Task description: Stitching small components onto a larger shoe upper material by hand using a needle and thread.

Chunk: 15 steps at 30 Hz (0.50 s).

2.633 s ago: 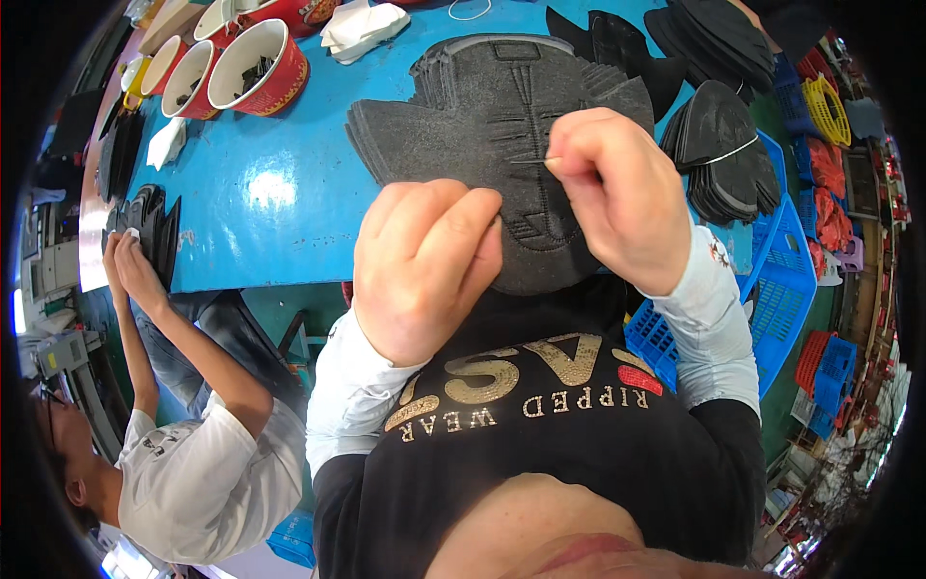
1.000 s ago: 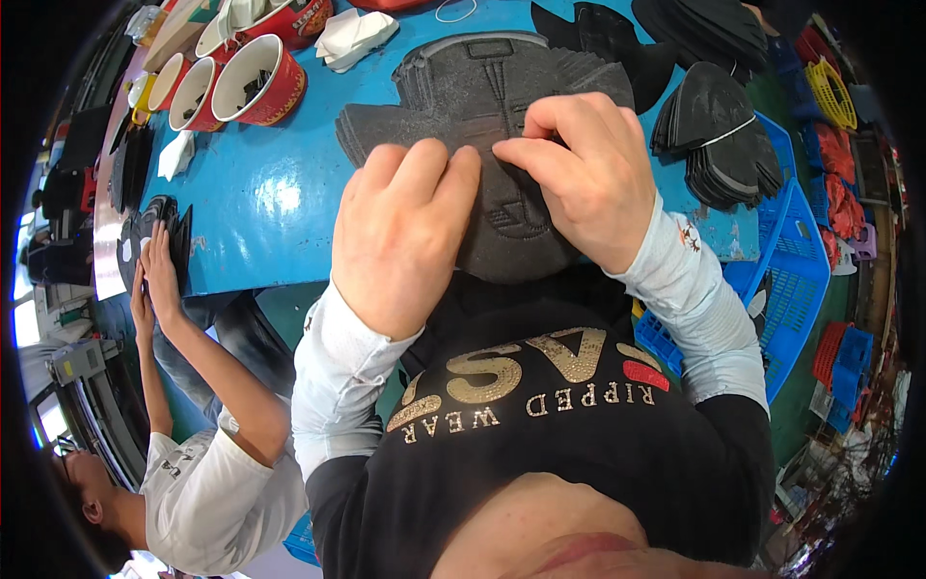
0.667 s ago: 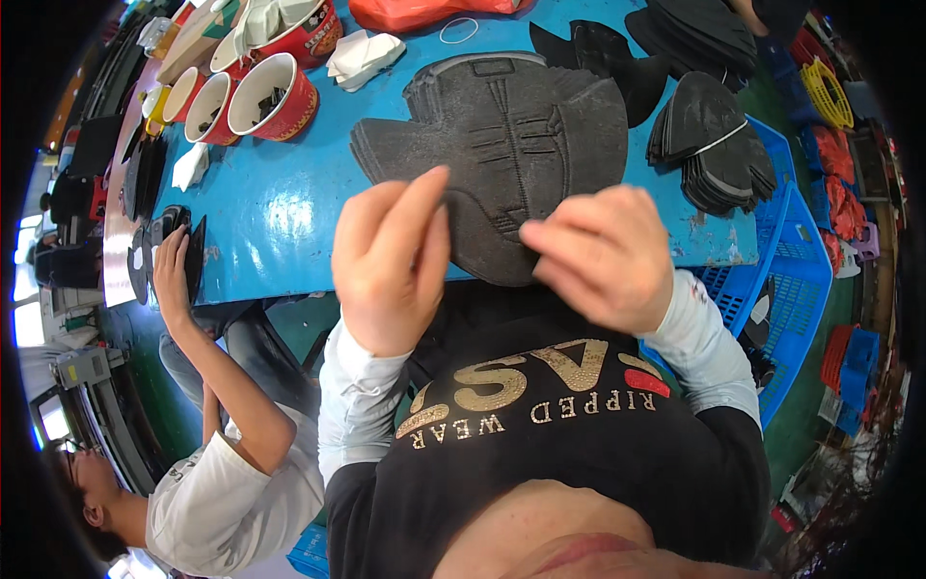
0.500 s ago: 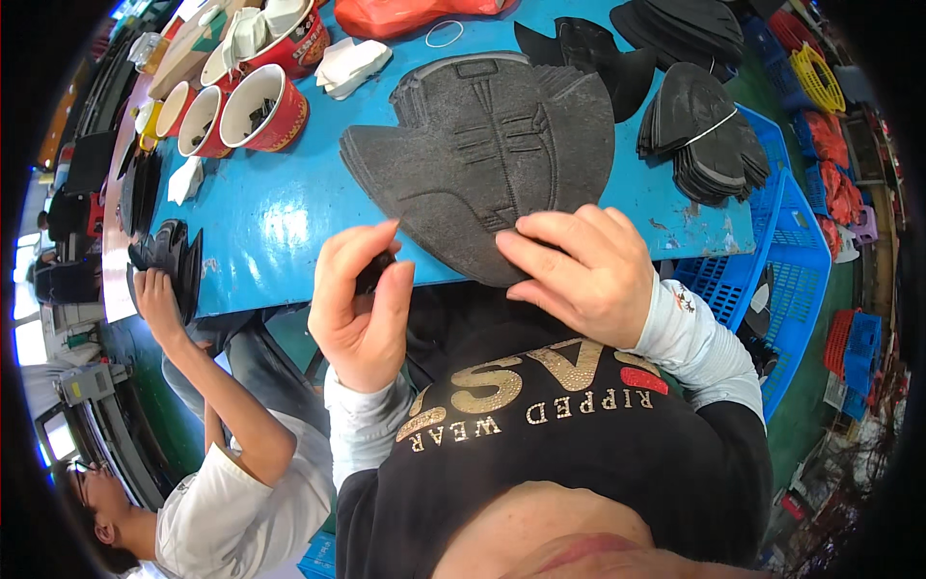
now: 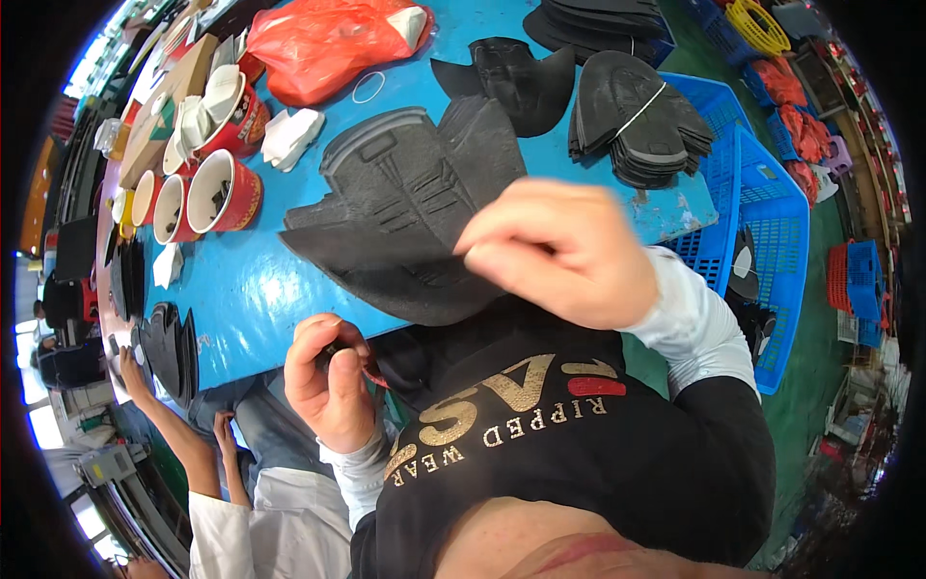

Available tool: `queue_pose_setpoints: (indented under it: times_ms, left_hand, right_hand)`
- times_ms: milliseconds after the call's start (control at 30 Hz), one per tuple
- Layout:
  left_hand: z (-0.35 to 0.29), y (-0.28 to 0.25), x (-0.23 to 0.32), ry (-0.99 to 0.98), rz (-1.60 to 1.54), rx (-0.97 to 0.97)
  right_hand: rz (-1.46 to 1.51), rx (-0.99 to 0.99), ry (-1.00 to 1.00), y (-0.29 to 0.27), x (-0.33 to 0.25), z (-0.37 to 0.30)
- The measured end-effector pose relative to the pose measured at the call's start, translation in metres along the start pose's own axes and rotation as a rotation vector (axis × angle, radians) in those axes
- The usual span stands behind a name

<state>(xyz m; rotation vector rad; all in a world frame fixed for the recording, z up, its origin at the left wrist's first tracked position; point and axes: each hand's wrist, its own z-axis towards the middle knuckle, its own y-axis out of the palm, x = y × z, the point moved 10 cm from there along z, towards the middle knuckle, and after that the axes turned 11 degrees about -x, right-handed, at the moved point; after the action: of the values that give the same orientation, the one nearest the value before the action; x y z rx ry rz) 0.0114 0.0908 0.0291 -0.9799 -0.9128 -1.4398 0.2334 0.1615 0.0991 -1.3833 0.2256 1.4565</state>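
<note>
A stack of dark grey, wing-shaped shoe-upper pieces [image 5: 395,179] with raised lines lies at the table's near edge. Over its right side is my right hand [image 5: 569,256], blurred by motion, thumb and forefinger pressed together at the stack. What that pinch holds, if anything, I cannot make out. My left hand [image 5: 333,386] is curled below the table edge, near my shirt. Small black pieces [image 5: 335,349] show between its thumb and fingers. Beyond the stack lies another black upper piece [image 5: 511,77], spread out.
Red-and-white paper cups [image 5: 224,190], some with small black bits, stand at left near folded white tissues [image 5: 289,138]. A red plastic bag [image 5: 333,48] lies at the back. Banded black pieces [image 5: 637,121] sit at right by blue crates [image 5: 772,193]. A co-worker's hand [image 5: 130,372] is far left.
The view has turned, so the table things sit further left. My right hand has lifted from the stack's near tip to its right side; my left hand stays curled round the black pieces.
</note>
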Motion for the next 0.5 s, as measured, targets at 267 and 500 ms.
queue_pose_setpoints:
  times_ms: [267,500]
  left_hand:
    - [0.012,0.021,0.003,0.006,-0.167,0.009]
    - [0.018,0.031,-0.001,-0.052,-0.254,0.012]
  right_hand:
    - [0.468,0.682,-0.024,-0.138,0.097,-0.007]
    - [0.945,0.802,0.382,-0.029,0.252,-0.019]
